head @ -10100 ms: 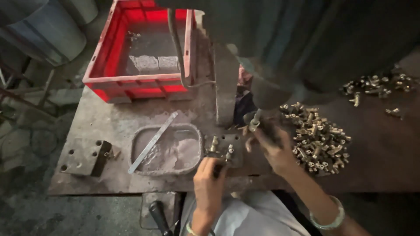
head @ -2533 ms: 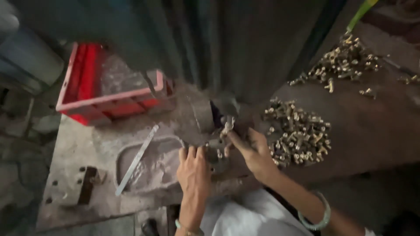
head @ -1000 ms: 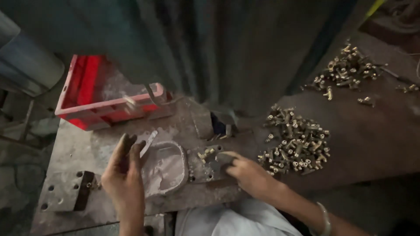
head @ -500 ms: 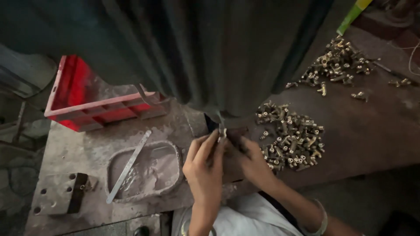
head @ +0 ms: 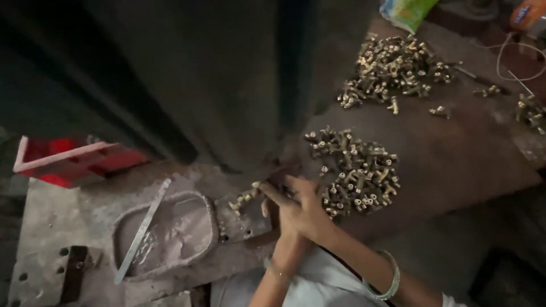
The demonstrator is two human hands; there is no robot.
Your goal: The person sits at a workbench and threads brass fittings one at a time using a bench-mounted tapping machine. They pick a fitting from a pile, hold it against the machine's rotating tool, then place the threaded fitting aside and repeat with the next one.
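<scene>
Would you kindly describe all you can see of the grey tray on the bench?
The tray is a shallow, rounded-rectangle dish, dull grey and metallic-looking, with a raised rim. Pale grey residue coats its floor. A flat metal strip lies slanted across its left rim. It sits flat on the bench, left of the hands, which do not touch it.

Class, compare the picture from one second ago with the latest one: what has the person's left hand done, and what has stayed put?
The left hand left the grey tray and moved right, joining the right hand at the small brass parts on the metal block. The tray, its metal strip and the near brass pile stayed put.
</scene>
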